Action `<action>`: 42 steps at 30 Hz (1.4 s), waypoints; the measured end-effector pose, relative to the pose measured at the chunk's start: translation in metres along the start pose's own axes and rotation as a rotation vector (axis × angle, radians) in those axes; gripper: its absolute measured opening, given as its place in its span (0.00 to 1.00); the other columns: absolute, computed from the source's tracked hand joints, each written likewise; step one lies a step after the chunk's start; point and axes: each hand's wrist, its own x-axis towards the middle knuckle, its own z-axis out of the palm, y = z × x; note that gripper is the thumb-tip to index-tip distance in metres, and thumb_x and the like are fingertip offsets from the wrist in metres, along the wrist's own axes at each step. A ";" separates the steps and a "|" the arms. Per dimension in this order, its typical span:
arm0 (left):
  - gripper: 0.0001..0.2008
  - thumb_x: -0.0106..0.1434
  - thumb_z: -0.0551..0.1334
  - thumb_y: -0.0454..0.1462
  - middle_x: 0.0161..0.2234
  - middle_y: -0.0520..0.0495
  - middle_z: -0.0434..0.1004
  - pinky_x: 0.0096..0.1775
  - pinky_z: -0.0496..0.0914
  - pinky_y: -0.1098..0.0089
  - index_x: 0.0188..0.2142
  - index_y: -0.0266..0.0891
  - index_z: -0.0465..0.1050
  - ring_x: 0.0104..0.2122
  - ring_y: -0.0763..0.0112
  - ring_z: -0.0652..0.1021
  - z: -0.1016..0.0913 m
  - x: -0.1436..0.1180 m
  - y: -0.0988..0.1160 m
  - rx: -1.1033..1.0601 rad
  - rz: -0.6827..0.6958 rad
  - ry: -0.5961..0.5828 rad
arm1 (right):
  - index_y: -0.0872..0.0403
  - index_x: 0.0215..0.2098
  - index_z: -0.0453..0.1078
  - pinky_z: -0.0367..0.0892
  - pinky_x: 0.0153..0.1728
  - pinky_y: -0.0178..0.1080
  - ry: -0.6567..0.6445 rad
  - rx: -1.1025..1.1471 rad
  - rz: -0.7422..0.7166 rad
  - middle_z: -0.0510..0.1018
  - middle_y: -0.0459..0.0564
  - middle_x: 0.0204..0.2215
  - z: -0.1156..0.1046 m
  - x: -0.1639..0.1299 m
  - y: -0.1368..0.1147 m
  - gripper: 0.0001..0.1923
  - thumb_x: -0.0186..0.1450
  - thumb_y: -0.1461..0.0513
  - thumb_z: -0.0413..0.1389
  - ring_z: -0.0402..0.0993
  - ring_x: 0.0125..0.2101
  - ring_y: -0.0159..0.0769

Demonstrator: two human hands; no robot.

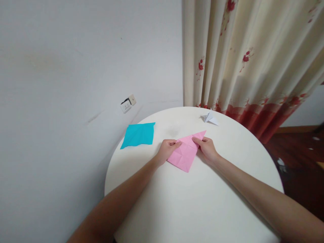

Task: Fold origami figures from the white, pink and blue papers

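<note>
White tabletop (192, 209) fills the lower middle of the frame, round, its near part bare between two forearms that come in from the lower left and lower right corners. That bare stretch runs up to the hands with nothing lying on it.

At the centre of the frame lies the pink paper (186, 152), creased and partly folded, flat on the table with one long point aimed at the upper right and a blunt corner aimed down toward the viewer. The left hand (167, 150) sits at the paper's left edge, fingers curled closed, thumb and fingertips pinching that edge. The right hand (207, 147) sits at the paper's right edge, fingers bent in and closed on the upper fold near the long point. Both hands rest on or just above the table surface; I cannot tell which.

Left of the hands, near the table's left rim, a teal paper sheet (138, 135) lies flat, well apart from the pink one, with open white surface between them. Farther up, near the far rim, a small white folded paper figure (209, 117) stands alone, apart from the pink point.

Beyond the far rim, a cream curtain (253, 54) with red flowers hangs at the upper right, and a pale wall (76, 60) with a socket plate (128, 104) fills the upper left. Dark wooden floor (296, 162) shows at the right edge.
</note>
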 end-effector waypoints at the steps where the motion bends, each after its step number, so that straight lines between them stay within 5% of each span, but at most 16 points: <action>1: 0.24 0.50 0.70 0.55 0.25 0.47 0.76 0.25 0.61 0.74 0.28 0.33 0.79 0.22 0.73 0.72 0.000 0.000 0.000 -0.004 0.002 -0.003 | 0.58 0.26 0.76 0.69 0.33 0.44 -0.009 0.005 0.004 0.82 0.55 0.28 0.000 0.000 0.000 0.16 0.47 0.56 0.72 0.74 0.27 0.40; 18: 0.20 0.55 0.69 0.50 0.30 0.46 0.79 0.31 0.64 0.73 0.32 0.33 0.79 0.29 0.71 0.74 -0.003 0.002 0.002 -0.008 0.117 -0.050 | 0.56 0.28 0.75 0.71 0.33 0.45 0.116 0.037 -0.050 0.81 0.53 0.27 -0.003 0.006 0.004 0.15 0.48 0.57 0.71 0.75 0.28 0.41; 29: 0.20 0.58 0.68 0.46 0.41 0.43 0.78 0.44 0.67 0.69 0.46 0.36 0.75 0.42 0.65 0.76 0.000 0.001 0.005 -0.072 0.212 -0.140 | 0.56 0.29 0.76 0.72 0.36 0.45 0.033 0.133 0.010 0.82 0.55 0.30 0.004 0.001 0.001 0.12 0.51 0.60 0.70 0.77 0.30 0.42; 33: 0.19 0.53 0.72 0.42 0.36 0.49 0.73 0.39 0.67 0.73 0.42 0.38 0.71 0.36 0.72 0.73 0.000 0.003 0.003 -0.020 0.276 0.018 | 0.56 0.28 0.76 0.72 0.34 0.43 0.037 0.160 0.007 0.82 0.54 0.29 0.008 -0.001 -0.002 0.11 0.50 0.60 0.70 0.76 0.28 0.40; 37: 0.16 0.60 0.66 0.48 0.31 0.48 0.73 0.36 0.67 0.73 0.34 0.36 0.70 0.33 0.72 0.74 0.002 0.000 0.007 -0.020 0.237 -0.064 | 0.56 0.26 0.75 0.70 0.31 0.41 0.110 0.121 -0.050 0.81 0.51 0.27 0.010 -0.001 -0.006 0.11 0.50 0.59 0.70 0.73 0.26 0.37; 42: 0.22 0.58 0.66 0.52 0.37 0.43 0.77 0.36 0.71 0.69 0.41 0.36 0.71 0.35 0.67 0.77 0.009 -0.005 0.014 -0.110 0.177 -0.129 | 0.55 0.26 0.76 0.69 0.31 0.41 0.177 0.078 -0.122 0.82 0.52 0.29 0.011 0.001 -0.008 0.12 0.49 0.58 0.70 0.74 0.28 0.39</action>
